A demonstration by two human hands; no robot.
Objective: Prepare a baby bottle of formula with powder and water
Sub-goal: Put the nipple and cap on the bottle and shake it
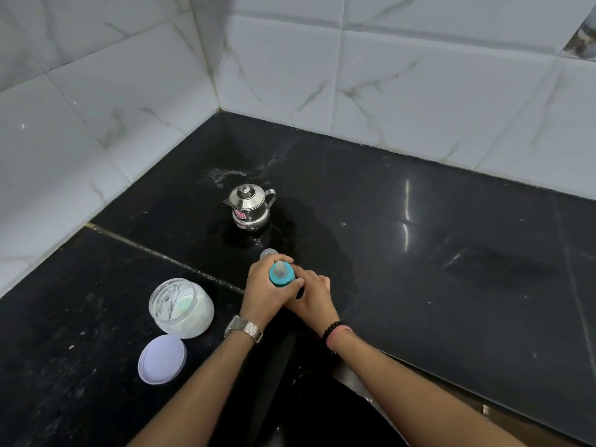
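- Both my hands are wrapped around a small baby bottle with a teal screw collar and clear teat (pixel 282 273), standing upright on the glossy black stone table (pixel 451 246), near the front edge and a little left of centre.
- My left hand (pixel 264 293), steel watch at the wrist, is curled tight round the collar and shoulder; my right hand (pixel 311 300), beaded bracelet at the wrist, is closed round the body lower down. Neither grip is slack.
- The bottle's body is hidden under my fingers, so I cannot tell how full it is.
- It is likely light, stiff plastic; if wet it could slip, so the ribbed collar and the body are the places to hold, not the soft teat.
- To the left, well apart, sits an open clear glass jar of white powder (pixel 181 307), its pale lilac round lid (pixel 162 359) lying nearer me.
- Farther off stands a small lidded stainless-steel pot with spout (pixel 250 208).
- A clear domed cap (pixel 267 253) shows just beyond my left hand.
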